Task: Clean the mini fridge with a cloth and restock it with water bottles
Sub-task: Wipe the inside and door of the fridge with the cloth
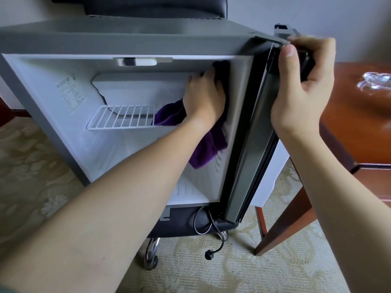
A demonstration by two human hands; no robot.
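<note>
The grey, box-shaped mini fridge with a white plastic interior (53, 132) fills the view from nine o'clock to the centre, its cavity open toward the camera. Its dark-edged door (251, 132) stands open at about two o'clock, seen edge-on.

The right hand (302, 89) grips the top corner of that door, fingers over the far side and thumb on the near edge. The left hand (204, 98) is inside the cavity at about one o'clock from the white wire shelf (127, 117), fingers curled round a purple terry cloth (209, 144) and pressing it to the right inner wall near the ceiling. The cloth's loose tail hangs below the wrist.

The step in hand looks like wiping the right wall. To do it well, the person would probably hold the door steady, keep the cloth flat under the palm, and work from top to bottom so the hanging tail does not snag on the shelf. The left wall, the floor and the shelf would likely follow.

Counted: one fridge, one door, one wooden table (357, 123) at three o'clock, one wire shelf, one cloth, one black power cord with plug (208, 255) at six o'clock. No water bottles can be made out, so restocking seems some way off.
</note>
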